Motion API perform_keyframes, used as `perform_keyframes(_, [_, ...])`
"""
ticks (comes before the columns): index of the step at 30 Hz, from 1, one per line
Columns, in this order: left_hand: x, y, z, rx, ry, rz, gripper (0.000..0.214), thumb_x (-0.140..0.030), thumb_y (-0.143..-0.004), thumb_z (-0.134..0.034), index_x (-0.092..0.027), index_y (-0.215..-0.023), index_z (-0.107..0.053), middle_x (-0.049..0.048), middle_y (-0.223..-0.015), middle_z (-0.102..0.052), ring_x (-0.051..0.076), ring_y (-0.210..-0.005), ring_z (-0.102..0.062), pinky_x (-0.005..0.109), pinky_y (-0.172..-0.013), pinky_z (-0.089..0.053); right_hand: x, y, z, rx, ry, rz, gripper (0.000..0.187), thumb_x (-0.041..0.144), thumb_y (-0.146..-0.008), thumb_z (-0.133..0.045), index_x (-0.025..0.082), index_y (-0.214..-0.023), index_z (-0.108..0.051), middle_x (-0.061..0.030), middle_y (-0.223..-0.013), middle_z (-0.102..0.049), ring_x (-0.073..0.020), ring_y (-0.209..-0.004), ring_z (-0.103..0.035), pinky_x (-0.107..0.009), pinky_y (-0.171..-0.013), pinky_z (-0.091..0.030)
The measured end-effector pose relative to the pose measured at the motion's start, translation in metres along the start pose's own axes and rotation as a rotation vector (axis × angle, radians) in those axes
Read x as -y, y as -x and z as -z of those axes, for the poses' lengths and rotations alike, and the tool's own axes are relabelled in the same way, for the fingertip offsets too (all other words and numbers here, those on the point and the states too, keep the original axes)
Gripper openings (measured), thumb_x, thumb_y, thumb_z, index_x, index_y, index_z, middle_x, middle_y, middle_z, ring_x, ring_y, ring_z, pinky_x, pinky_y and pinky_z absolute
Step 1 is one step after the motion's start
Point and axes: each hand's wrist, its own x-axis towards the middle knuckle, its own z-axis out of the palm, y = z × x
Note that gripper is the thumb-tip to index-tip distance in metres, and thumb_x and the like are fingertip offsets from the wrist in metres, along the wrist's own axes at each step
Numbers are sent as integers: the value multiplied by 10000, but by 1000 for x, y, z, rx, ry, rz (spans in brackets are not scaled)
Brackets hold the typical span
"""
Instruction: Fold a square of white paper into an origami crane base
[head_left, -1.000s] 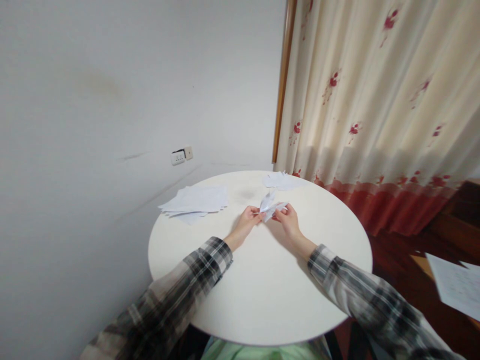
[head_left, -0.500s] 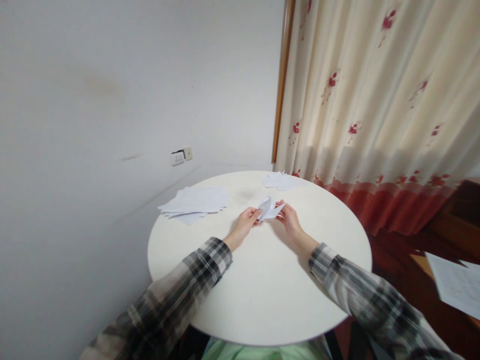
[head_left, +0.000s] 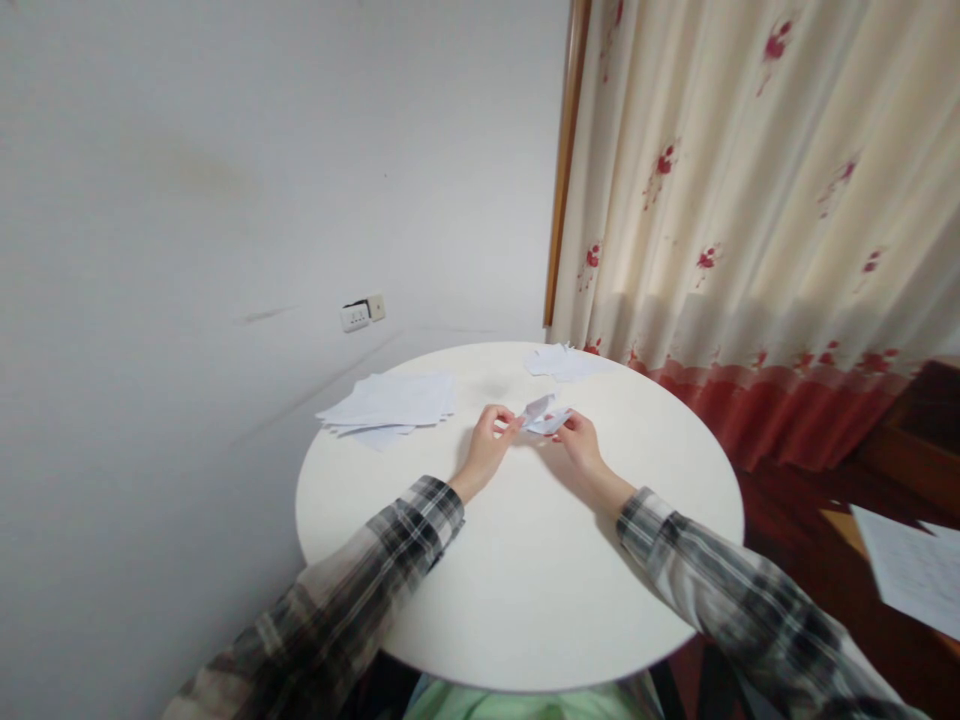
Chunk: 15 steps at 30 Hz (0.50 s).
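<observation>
A small folded white paper piece (head_left: 541, 414) is held just above the round white table (head_left: 525, 590), near its far middle. My left hand (head_left: 490, 442) pinches its left end with closed fingers. My right hand (head_left: 578, 440) grips its right end, fingers curled around it. Both forearms wear plaid sleeves and reach in from the near edge.
A loose stack of white sheets (head_left: 390, 404) lies at the table's far left. A smaller pile of folded paper (head_left: 559, 361) sits at the far edge by the curtain (head_left: 750, 200). Another sheet (head_left: 911, 570) rests on dark furniture at the right. A wall stands left.
The folded paper has been turned and lowered flatter between my hands. Both hands stayed in about the same place above the table.
</observation>
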Motion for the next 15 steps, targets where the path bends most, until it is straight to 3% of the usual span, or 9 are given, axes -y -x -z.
perform_keyframes(5, [-3,6,-3,103,-54,-23,213,-312,-669,-645,-171,-788,-539,17,-809,-554,150,-798,-513,249,-733,-376,1,3,0,14,194,130,164,330,-635,-598,167,-617,-612,-13,-608,-626,-143,-578,-531,-256,-560,-409])
perform_keyframes(9, [6,3,-6,60,0,132,248,-386,-702,-601,-171,-793,-520,9,-758,-567,140,-705,-531,241,-667,-390,2,7,-1,118,255,171,180,350,-650,-601,173,-640,-630,-18,-631,-632,-152,-603,-537,-263,-574,-410])
perform_keyframes(15, [21,-3,-6,22,142,223,238,-379,-707,-593,-175,-828,-576,12,-764,-604,164,-764,-546,244,-726,-396,4,7,-1,102,210,182,175,355,-680,-587,184,-662,-618,-26,-671,-625,-155,-625,-535,-270,-586,-412])
